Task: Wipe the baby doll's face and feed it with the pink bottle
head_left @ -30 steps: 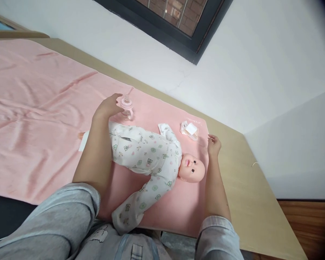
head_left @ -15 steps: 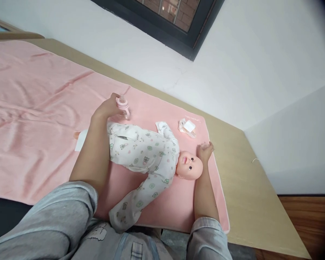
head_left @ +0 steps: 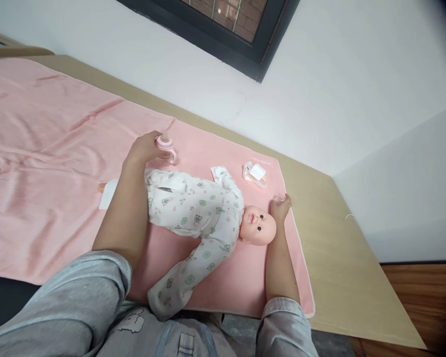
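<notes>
My left hand (head_left: 145, 148) is closed around a baby bottle (head_left: 165, 144) with a pink collar, a pink handle and a clear teat, standing upright on the pink blanket. Beyond the doll's head, my right hand (head_left: 281, 207) grips a small clear cap (head_left: 279, 198) near the blanket's edge. Between my arms a baby doll (head_left: 193, 203) lies on its back in white printed clothes, head to the right. My left forearm hides part of its legs. One sleeve stretches toward me.
A pink blanket (head_left: 59, 148) with folds on its left covers much of the wooden table (head_left: 330, 238). A small clear packet with a white label (head_left: 255, 173) rests above the doll's head. A white wall and a dark window frame (head_left: 208, 39) rise behind.
The whole view has shifted slightly, so everything sits a little further left. Both hands keep their holds, and the doll lies as before.
</notes>
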Demonstrator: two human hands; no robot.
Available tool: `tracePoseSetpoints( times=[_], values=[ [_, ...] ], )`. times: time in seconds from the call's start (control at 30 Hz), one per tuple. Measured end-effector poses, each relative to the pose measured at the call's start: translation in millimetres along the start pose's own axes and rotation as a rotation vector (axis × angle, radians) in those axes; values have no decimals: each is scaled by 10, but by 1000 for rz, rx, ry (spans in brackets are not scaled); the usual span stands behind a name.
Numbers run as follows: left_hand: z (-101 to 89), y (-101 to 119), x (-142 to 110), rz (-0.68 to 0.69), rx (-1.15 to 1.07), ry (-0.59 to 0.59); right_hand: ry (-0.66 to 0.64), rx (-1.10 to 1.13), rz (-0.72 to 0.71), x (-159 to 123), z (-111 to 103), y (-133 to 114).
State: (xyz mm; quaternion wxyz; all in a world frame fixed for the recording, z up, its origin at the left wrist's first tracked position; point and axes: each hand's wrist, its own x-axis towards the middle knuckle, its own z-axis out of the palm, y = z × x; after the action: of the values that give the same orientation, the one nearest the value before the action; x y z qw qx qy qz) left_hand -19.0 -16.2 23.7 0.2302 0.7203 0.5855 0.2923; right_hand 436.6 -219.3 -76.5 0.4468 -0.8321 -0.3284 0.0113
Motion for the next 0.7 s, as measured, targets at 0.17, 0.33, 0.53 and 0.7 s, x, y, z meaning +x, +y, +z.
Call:
tracePoseSetpoints(
  times=[0.17, 0.33, 0.53, 0.7],
  values=[
    [-27, 58, -11, 6, 6, 7, 37, -33, 24, -5, -9, -6],
    [-20, 177, -11, 95, -38, 20, 27, 13, 40, 14, -15, 6],
    [34, 459, -117, 287, -343, -7, 34, 140, 85, 39, -129, -128],
    [126, 910, -352, 413, -445, -13, 8, 352, -86, -23, -341, -576]
  ],
)
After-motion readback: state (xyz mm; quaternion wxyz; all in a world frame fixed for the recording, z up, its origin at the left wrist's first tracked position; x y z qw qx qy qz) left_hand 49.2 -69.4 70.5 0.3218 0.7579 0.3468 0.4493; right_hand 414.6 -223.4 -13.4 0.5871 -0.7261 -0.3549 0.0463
